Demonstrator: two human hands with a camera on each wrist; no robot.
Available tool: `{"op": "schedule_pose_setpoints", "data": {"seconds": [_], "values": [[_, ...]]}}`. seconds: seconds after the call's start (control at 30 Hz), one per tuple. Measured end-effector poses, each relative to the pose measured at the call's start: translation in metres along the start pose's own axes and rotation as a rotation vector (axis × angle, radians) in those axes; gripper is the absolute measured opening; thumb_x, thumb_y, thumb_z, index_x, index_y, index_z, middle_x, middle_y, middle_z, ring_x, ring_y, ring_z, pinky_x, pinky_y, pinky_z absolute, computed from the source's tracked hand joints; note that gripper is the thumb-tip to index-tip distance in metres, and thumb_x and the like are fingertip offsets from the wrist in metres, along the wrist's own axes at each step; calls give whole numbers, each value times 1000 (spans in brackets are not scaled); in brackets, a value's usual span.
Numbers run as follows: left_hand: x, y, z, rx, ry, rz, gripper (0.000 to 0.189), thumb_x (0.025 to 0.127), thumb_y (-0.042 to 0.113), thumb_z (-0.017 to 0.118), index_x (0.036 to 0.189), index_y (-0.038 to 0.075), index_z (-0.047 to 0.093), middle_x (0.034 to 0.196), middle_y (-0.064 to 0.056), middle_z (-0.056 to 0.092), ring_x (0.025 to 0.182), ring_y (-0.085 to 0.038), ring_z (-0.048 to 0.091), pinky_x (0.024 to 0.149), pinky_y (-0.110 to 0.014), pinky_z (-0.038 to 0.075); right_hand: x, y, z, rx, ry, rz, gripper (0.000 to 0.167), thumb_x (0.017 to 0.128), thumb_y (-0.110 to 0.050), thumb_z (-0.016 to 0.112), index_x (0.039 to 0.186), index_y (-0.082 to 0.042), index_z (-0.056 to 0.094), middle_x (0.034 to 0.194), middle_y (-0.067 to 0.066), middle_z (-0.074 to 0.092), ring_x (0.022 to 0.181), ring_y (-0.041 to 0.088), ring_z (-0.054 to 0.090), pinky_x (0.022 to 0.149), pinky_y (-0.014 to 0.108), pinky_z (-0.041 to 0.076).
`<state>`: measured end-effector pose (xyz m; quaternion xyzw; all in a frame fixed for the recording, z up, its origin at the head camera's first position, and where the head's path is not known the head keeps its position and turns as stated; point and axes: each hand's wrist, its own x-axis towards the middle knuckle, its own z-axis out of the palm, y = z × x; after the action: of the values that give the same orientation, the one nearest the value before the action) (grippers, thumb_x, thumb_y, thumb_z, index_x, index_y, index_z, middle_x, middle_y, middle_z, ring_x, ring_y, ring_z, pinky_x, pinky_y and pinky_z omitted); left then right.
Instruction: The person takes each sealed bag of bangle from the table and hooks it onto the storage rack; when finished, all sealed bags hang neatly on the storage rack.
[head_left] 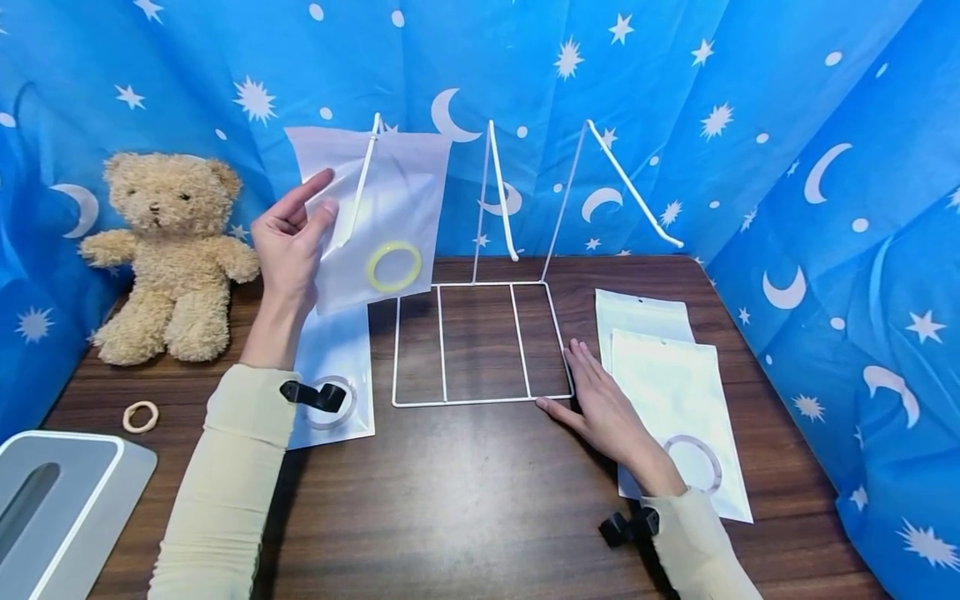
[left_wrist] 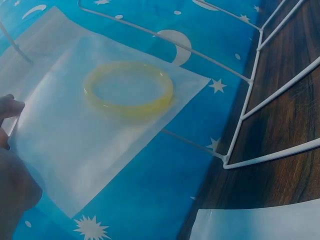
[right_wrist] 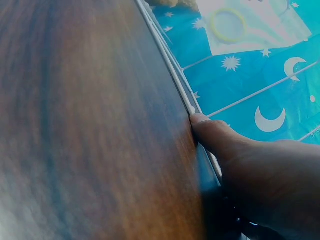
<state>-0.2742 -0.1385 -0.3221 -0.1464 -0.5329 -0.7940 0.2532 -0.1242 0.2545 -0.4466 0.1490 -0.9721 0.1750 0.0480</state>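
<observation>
My left hand point(head_left: 288, 246) pinches the left edge of a translucent zip bag point(head_left: 408, 200) with a yellow bangle point(head_left: 394, 267) inside. The bag's top is at the left hook point(head_left: 365, 179) of a white wire rack point(head_left: 483, 403), and the hook's arm shows in front of it. In the left wrist view the bangle point(left_wrist: 128, 107) shows through the bag. My right hand point(head_left: 607, 417) rests at the right front corner of the rack's base, fingers fairly straight. In the right wrist view its thumb point(right_wrist: 220, 135) touches the base wire.
Two white bags point(head_left: 667, 375) overlap on the right, a pale ring in the front one. Another bag point(head_left: 352, 333) lies left of the rack. A teddy bear point(head_left: 176, 250), a wooden ring point(head_left: 140, 417) and a grey-white box point(head_left: 82, 517) are at the left. Two hooks point(head_left: 504, 192) hold nothing.
</observation>
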Motion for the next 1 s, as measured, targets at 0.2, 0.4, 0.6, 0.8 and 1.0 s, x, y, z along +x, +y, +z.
{"op": "schedule_pose_setpoints", "data": {"seconds": [0.2, 0.4, 0.6, 0.8, 1.0], "values": [[4, -3, 1, -2, 9, -7, 32, 82, -2, 76, 114, -1, 72, 105, -18, 71, 39, -9, 32, 42, -20, 24, 1, 0, -1, 0, -7, 8, 95, 90, -64, 55, 149, 7, 31, 156, 24, 25, 145, 36, 19, 113, 52, 23], [6, -4, 2, -12, 19, -21, 31, 83, -4, 75, 113, -2, 72, 113, -16, 69, 39, -8, 30, 42, -19, 24, 0, 0, -1, 4, -1, 4, 94, 91, -61, 57, 149, 7, 32, 156, 24, 26, 145, 36, 19, 113, 52, 24], [5, -9, -1, -5, 25, -23, 31, 82, -4, 76, 113, -2, 72, 114, -16, 69, 47, -8, 45, 46, -20, 31, 0, 0, -1, 5, -5, 8, 94, 91, -62, 57, 149, 7, 31, 156, 24, 25, 145, 35, 18, 113, 52, 24], [-1, -18, -6, 34, -7, 12, 31, 84, -3, 73, 115, -1, 71, 109, -19, 70, 67, -13, 62, 53, -19, 41, 0, -1, -1, 5, -10, 6, 94, 91, -62, 57, 149, 7, 31, 156, 24, 25, 145, 35, 18, 113, 52, 23], [-9, -22, -3, 73, -33, 12, 32, 85, 1, 75, 117, 2, 72, 107, -18, 71, 83, -17, 70, 63, -20, 49, 0, 0, -1, 5, -11, 9, 95, 91, -63, 56, 149, 7, 31, 156, 24, 25, 145, 35, 18, 113, 52, 23]]}}
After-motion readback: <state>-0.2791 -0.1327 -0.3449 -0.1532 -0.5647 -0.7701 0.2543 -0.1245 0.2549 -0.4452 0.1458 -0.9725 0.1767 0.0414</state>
